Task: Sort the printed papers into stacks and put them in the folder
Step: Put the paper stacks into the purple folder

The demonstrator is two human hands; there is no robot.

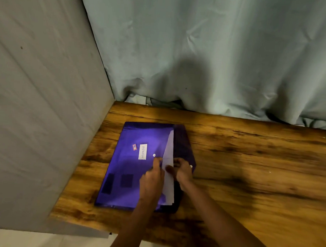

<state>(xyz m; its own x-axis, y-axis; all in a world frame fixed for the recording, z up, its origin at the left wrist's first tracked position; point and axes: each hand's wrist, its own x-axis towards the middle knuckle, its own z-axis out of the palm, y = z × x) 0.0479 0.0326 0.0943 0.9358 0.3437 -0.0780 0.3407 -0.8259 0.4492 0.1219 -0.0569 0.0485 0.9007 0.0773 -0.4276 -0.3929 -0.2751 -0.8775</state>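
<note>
Two hands, centre frame. Grip: left hand (152, 176) pinches the papers (169, 152); right hand (182, 170) curls round their right edge.

Step, as judged: feeding the stack into the folder (129, 165).

Next move calls for pushing it fully home, then closing the flap.

Papers: white, slightly fanned, part-inserted.

Folder: purple, labelled, flat on desk (250, 165), lower centre.

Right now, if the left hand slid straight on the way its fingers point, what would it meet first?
Probably the white snap stud on the purple folder, just ahead; depth is unclear.
</note>
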